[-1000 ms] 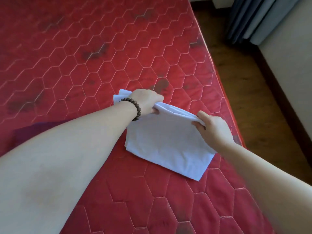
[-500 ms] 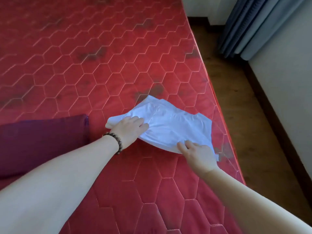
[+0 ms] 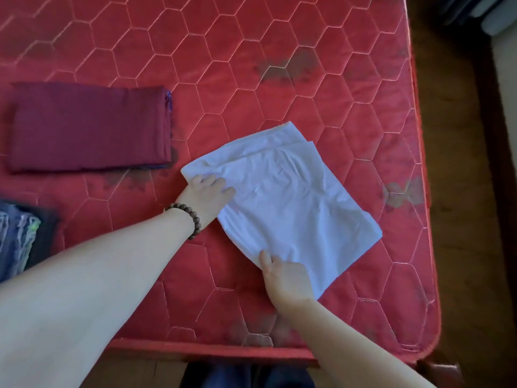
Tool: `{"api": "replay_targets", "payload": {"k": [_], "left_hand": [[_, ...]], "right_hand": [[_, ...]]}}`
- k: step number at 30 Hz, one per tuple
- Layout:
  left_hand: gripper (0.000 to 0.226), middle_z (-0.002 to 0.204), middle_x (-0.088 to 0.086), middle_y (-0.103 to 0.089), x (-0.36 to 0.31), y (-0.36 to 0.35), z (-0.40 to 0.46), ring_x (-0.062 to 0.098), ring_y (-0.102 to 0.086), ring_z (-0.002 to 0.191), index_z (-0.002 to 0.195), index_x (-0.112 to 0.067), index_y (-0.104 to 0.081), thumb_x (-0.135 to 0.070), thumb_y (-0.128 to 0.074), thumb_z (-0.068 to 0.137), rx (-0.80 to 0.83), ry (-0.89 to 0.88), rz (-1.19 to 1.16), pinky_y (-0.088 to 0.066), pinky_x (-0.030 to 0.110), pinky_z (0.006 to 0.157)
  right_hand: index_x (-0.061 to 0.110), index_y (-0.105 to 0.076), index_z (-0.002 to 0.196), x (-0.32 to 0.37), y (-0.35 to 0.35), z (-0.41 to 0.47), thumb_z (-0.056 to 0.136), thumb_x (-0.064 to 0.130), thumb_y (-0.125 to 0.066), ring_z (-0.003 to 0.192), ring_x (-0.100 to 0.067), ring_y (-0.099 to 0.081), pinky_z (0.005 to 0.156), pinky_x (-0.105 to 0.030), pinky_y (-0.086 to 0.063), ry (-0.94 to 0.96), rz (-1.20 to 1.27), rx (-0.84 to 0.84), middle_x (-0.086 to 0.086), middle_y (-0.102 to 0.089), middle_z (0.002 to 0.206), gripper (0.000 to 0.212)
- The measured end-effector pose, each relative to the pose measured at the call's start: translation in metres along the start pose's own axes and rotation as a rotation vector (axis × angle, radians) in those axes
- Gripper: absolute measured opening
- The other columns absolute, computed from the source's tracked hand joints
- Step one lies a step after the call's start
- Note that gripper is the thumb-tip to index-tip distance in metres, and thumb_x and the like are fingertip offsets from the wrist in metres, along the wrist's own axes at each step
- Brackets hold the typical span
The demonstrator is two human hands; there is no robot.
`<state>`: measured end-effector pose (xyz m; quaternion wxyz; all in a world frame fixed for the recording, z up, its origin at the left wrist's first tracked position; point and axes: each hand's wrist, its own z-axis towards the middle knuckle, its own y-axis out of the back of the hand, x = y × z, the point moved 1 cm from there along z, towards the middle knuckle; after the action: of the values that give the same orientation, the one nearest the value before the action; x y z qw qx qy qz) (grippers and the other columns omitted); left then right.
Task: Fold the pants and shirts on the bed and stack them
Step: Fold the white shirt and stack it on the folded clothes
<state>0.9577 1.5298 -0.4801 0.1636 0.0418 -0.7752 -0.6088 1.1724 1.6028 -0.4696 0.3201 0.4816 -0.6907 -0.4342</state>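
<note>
Near the right edge of the red mattress [image 3: 251, 65], a folded white garment [image 3: 291, 197] lies flat, its far layers slightly misaligned. It is pressed at its left edge by the left hand [image 3: 207, 196], fingers flat, while its near corner is pinched by the right hand [image 3: 285, 278]. Further left, a maroon garment [image 3: 89, 126] lies already folded, and a dark patterned item [image 3: 19, 236] is partly seen. Stacking appears to remain.

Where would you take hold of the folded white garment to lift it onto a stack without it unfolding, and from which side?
Take the white garment by its near-left folded edge, one hand at each end, coming from the person's side. The far end shows loose, stepped layers that would fall open; the left hand and right hand already rest there.
</note>
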Motion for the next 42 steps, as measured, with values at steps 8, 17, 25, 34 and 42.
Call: {"api": "replay_targets", "payload": {"k": [8, 17, 25, 34, 42], "left_hand": [[0.046, 0.129, 0.002, -0.049, 0.024, -0.006, -0.014, 0.025, -0.046, 0.116, 0.128, -0.019, -0.053, -0.001, -0.033, 0.09, 0.053, 0.254, -0.118, -0.033, 0.036, 0.091], [0.066, 0.145, 0.017, -0.029, 0.008, 0.006, -0.031, 0.033, -0.045, 0.121, 0.144, -0.015, -0.034, -0.014, -0.064, 0.086, -0.204, 0.929, -0.995, -0.04, 0.033, 0.098], [0.035, 0.093, 0.009, -0.069, 0.014, -0.016, -0.001, 0.02, -0.065, 0.086, 0.102, 0.0, -0.065, -0.028, -0.073, 0.082, -0.218, 1.419, -1.439, -0.051, 0.03, 0.076], [0.01, 0.084, 0.012, -0.064, 0.048, 0.014, 0.043, 0.019, -0.056, 0.074, 0.089, -0.002, -0.064, -0.01, -0.066, 0.083, -0.381, 1.211, -1.315, -0.048, 0.036, 0.071], [0.05, 0.154, 0.013, -0.029, -0.019, 0.012, 0.067, 0.031, -0.023, 0.144, 0.14, -0.007, -0.043, -0.019, -0.052, 0.092, -0.129, 0.538, -0.634, -0.022, 0.045, 0.115]], "right_hand": [[0.007, -0.041, 0.115, 0.063, -0.012, 0.014, 0.087, 0.0, -0.041, 0.074, -0.033, -0.062, 0.049, -0.033, -0.022, 0.048, 0.296, 0.153, -0.011, -0.064, 0.089, 0.029], [0.021, -0.044, 0.135, -0.024, 0.039, 0.069, 0.088, 0.062, -0.046, 0.115, -0.033, -0.047, 0.085, -0.044, -0.041, -0.069, 0.224, -0.198, -0.01, -0.046, 0.13, 0.062], [0.024, -0.04, 0.13, -0.127, 0.062, 0.158, 0.072, 0.042, -0.079, 0.102, -0.022, -0.054, 0.08, -0.037, -0.049, -0.604, 0.827, -0.076, -0.002, -0.05, 0.115, 0.072], [0.009, -0.06, 0.084, -0.145, 0.08, 0.168, 0.081, 0.03, -0.073, 0.077, -0.021, -0.053, 0.06, -0.026, -0.044, -0.458, 0.882, -0.285, -0.004, -0.057, 0.085, 0.025], [-0.004, -0.062, 0.118, -0.066, 0.054, 0.157, 0.078, 0.006, -0.069, 0.124, -0.042, -0.05, 0.105, -0.056, -0.038, 0.167, 0.273, -0.484, -0.024, -0.055, 0.131, 0.042]]}}
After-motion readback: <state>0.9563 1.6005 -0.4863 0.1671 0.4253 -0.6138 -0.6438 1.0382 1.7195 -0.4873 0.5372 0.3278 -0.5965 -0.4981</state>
